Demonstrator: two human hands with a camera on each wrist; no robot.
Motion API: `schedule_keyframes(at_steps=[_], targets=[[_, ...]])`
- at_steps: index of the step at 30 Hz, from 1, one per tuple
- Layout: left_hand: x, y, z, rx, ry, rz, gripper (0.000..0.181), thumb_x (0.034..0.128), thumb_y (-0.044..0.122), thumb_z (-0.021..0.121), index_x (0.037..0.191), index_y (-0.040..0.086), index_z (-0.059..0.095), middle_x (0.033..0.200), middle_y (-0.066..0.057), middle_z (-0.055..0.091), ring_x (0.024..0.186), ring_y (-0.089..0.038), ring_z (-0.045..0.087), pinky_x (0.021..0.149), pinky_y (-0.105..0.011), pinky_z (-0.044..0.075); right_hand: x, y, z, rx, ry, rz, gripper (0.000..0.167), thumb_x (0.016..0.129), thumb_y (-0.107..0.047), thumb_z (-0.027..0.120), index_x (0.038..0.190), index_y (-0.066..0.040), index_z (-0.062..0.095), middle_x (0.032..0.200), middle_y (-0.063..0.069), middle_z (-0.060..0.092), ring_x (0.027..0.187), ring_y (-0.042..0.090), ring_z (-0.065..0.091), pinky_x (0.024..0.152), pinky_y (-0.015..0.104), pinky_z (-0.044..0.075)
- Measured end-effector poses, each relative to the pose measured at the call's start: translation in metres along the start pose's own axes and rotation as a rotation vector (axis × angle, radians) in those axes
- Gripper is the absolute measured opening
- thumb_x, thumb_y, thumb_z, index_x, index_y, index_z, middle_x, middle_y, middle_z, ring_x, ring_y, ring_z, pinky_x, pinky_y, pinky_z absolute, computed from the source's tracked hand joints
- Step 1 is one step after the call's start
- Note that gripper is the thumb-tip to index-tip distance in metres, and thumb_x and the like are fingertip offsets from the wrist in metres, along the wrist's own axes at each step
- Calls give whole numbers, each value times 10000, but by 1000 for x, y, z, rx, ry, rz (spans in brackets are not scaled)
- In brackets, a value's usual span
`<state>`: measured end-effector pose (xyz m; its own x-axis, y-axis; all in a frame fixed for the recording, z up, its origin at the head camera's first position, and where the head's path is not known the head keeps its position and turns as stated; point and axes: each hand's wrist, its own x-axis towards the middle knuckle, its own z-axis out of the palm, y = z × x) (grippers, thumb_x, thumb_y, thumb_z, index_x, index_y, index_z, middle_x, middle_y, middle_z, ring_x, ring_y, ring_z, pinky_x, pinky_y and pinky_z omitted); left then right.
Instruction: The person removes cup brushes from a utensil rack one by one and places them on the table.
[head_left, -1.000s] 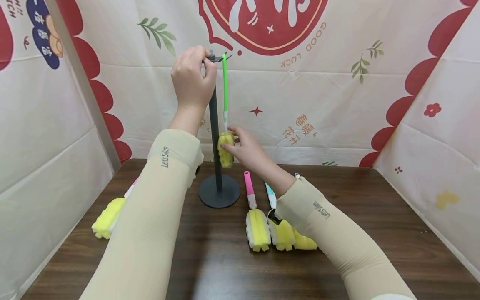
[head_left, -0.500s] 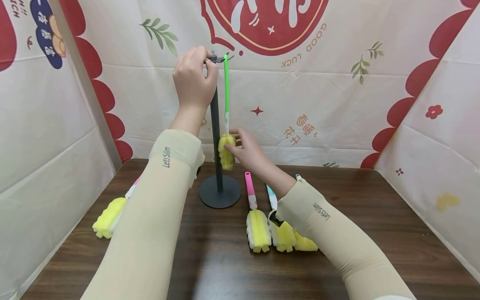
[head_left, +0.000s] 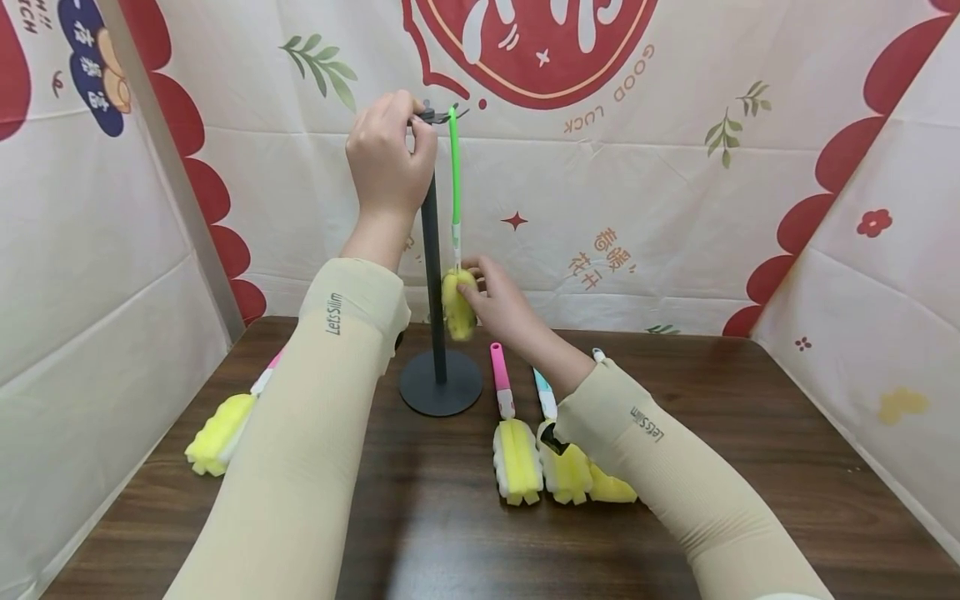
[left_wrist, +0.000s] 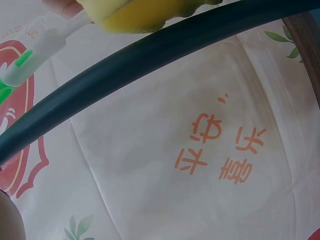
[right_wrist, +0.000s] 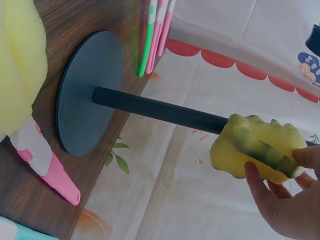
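A sponge cleaning brush with a green handle [head_left: 455, 175] hangs upright from a hook at the top of a black stand [head_left: 433, 283]. My left hand [head_left: 390, 154] grips the stand's top, beside that hook. Lower down, my right hand [head_left: 498, 304] holds the brush's yellow sponge head [head_left: 456, 310] between thumb and fingers. In the right wrist view the sponge [right_wrist: 227, 152] is beside the pole [right_wrist: 165, 112], with fingertips pressed against it. The left wrist view shows the sponge [left_wrist: 132, 17] at its top edge; the left hand's fingertips are out of sight there.
A pink-handled brush [head_left: 517, 462] and a blue-handled one [head_left: 566, 475] lie right of the round base [head_left: 441, 396]. Another yellow sponge [head_left: 611, 487] is partly under my right sleeve. More brushes [head_left: 221, 433] lie at left, partly behind my left arm. A printed cloth [head_left: 637, 275] encloses the table [head_left: 675, 400].
The sponge head has swung slightly to the right, away from the pole, together with my right hand. My left hand keeps its hold at the top of the stand.
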<state>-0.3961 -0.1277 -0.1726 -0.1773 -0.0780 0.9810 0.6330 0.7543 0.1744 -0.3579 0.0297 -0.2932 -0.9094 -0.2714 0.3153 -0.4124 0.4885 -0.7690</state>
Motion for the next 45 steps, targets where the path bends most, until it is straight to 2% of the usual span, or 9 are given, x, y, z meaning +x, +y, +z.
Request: schedule_keyframes(at_steps=[6,15,26,31,34,45], targets=[[1,1,-1,12,-18,-28,235,904,126,446,882,-8,638,857,-105,667,809,-270,583,757,-341,456,-2,-4,-1,6,12,-24,322,1003,-144,530,1300,-30,480,1258,148,511,1102,305,539,882,419,495],[1,0,2,1,1,-10,225,895,136,462,871,-8,634,853,-115,667,813,-277,586,755,-350,461,-1,-7,-6,8,28,-37,313,1001,-138,534,1288,-30,472,1258,146,506,1095,290,534,861,407,506],[0,3,-3,-9,-1,-16,233,900,132,451,873,-6,637,857,-112,670,818,-276,589,768,-351,460,-9,-7,-13,4,43,-39,320,998,-154,546,1288,-35,485,1221,138,538,1081,290,547,819,400,525],[0,4,-5,-7,-28,-43,237,910,131,449,891,-3,644,869,-103,672,840,-262,593,798,-331,456,-15,-3,-15,15,48,-42,313,979,-131,579,1265,-31,499,1199,131,545,1067,286,547,777,397,540],[0,3,-4,-8,-26,-37,233,906,125,449,890,-4,643,870,-104,673,843,-265,595,799,-338,459,-20,1,-15,12,47,-41,316,968,-113,595,1255,-23,497,1204,142,548,1048,290,554,746,395,548],[-1,-2,-1,-13,-29,-40,240,920,137,454,896,-3,648,879,-102,677,847,-260,596,801,-329,458,-41,19,-27,-38,33,27,314,975,-166,594,1259,-72,500,1234,131,548,1026,285,569,774,385,547]])
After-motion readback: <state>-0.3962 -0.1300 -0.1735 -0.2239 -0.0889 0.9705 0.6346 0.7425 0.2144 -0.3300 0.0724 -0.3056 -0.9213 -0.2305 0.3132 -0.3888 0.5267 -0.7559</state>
